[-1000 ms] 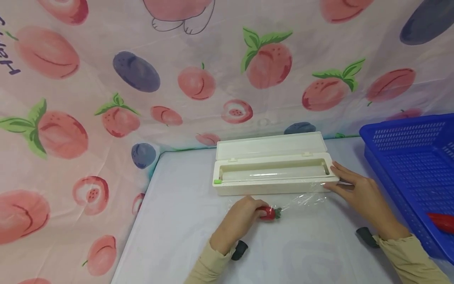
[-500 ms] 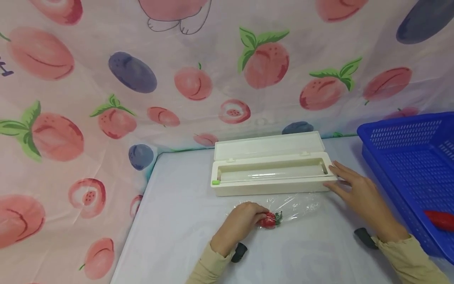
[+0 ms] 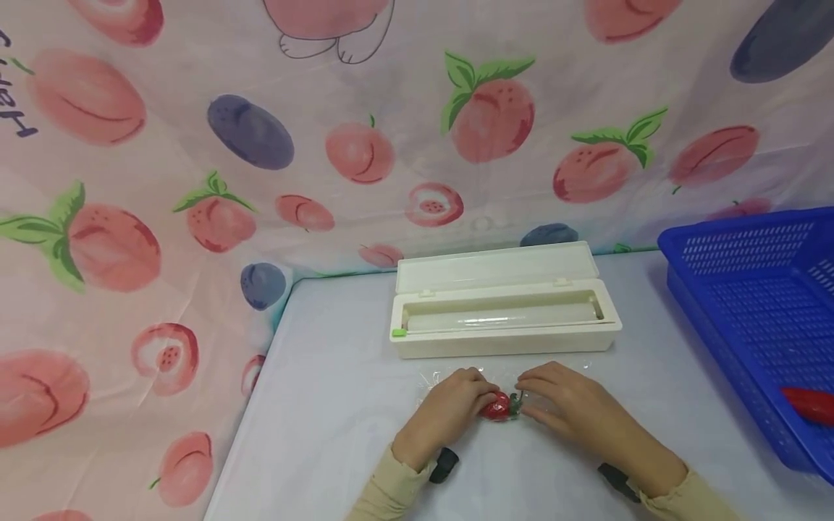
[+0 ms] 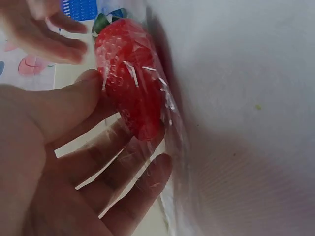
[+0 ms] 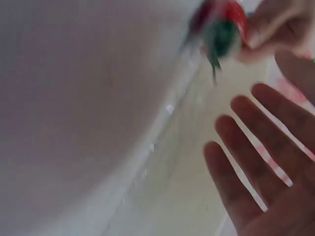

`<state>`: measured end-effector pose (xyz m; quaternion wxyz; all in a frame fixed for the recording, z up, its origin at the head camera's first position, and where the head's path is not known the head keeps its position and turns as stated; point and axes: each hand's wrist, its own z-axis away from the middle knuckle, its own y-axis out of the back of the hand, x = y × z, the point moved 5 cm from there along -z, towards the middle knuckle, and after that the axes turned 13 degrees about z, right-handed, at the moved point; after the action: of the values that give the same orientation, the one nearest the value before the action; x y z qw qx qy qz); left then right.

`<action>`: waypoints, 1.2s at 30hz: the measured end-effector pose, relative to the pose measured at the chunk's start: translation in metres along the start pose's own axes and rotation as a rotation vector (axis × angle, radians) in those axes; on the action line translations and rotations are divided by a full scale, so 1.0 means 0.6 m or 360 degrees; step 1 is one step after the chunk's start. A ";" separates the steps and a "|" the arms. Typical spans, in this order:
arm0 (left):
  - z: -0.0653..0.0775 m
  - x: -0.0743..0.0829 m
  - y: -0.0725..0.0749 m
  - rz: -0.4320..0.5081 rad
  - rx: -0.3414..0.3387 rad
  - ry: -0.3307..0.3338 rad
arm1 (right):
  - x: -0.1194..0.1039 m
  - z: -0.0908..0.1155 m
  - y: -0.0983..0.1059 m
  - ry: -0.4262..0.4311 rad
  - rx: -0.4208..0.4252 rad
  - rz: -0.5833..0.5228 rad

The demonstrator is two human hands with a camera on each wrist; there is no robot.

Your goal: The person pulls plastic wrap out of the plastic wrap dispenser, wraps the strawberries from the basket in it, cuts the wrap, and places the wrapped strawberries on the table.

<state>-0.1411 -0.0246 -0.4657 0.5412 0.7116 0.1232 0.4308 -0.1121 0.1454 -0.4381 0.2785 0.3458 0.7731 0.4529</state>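
Peach-printed cloth backs a white table, where the left hand pinches a strawberry under film. Only the right wrist view shows four spread fingers on the right hand, near it.

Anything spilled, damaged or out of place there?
Nothing looks damaged or askew. A tiny yellowish speck stands out against the white tabletop, too small to identify; the left hand holds the strawberry in clear film.
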 end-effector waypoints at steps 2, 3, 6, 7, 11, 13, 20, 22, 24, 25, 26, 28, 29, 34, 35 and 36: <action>0.001 -0.002 -0.001 0.0024 0.0018 0.0011 | -0.010 0.001 -0.016 0.0003 -0.0131 -0.0031; 0.002 -0.003 -0.001 0.0034 0.0025 0.0017 | -0.014 0.002 -0.022 0.0001 -0.0186 -0.0040; 0.003 -0.004 -0.001 0.0088 0.0034 0.0038 | -0.020 0.002 -0.035 0.0003 -0.0297 -0.0037; 0.004 -0.005 -0.001 0.0108 0.0036 0.0044 | -0.021 0.001 -0.038 0.0002 -0.0318 -0.0026; 0.005 -0.005 -0.002 0.0155 0.0057 0.0062 | -0.025 -0.003 -0.044 0.0010 -0.0322 0.0019; 0.005 -0.005 -0.002 0.0165 0.0073 0.0070 | -0.026 -0.006 -0.046 0.0011 -0.0302 0.0044; 0.006 -0.003 -0.003 0.0111 0.0098 0.0078 | -0.028 -0.012 -0.048 -0.0007 -0.0262 0.0044; 0.005 -0.002 -0.002 0.0089 0.0107 0.0075 | -0.027 -0.013 -0.049 -0.0022 -0.0277 0.0026; 0.005 -0.001 -0.001 0.0094 0.0126 0.0089 | -0.027 -0.014 -0.050 -0.0036 -0.0296 -0.0005; 0.004 -0.001 0.000 0.0105 0.0136 0.0103 | -0.027 -0.014 -0.050 -0.0042 -0.0303 -0.0018; 0.003 -0.002 0.001 0.0119 0.0146 0.0122 | -0.027 -0.014 -0.051 -0.0043 -0.0306 -0.0031; 0.003 -0.003 0.004 0.0159 0.0167 0.0160 | -0.026 -0.014 -0.052 -0.0041 -0.0304 -0.0052; 0.003 -0.003 0.005 0.0178 0.0174 0.0171 | -0.025 -0.014 -0.053 -0.0039 -0.0303 -0.0063; 0.003 -0.002 0.013 0.0212 0.0172 0.0150 | -0.020 -0.011 -0.055 -0.0030 -0.0309 -0.0074; 0.003 -0.001 0.014 0.0213 0.0164 0.0139 | -0.019 -0.011 -0.056 -0.0032 -0.0319 -0.0078; 0.003 -0.001 0.015 0.0209 0.0154 0.0133 | -0.018 -0.011 -0.056 -0.0034 -0.0330 -0.0077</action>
<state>-0.1424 -0.0295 -0.4582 0.4712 0.7248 0.1195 0.4881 -0.1200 0.1218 -0.4640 0.3318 0.3010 0.7272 0.5200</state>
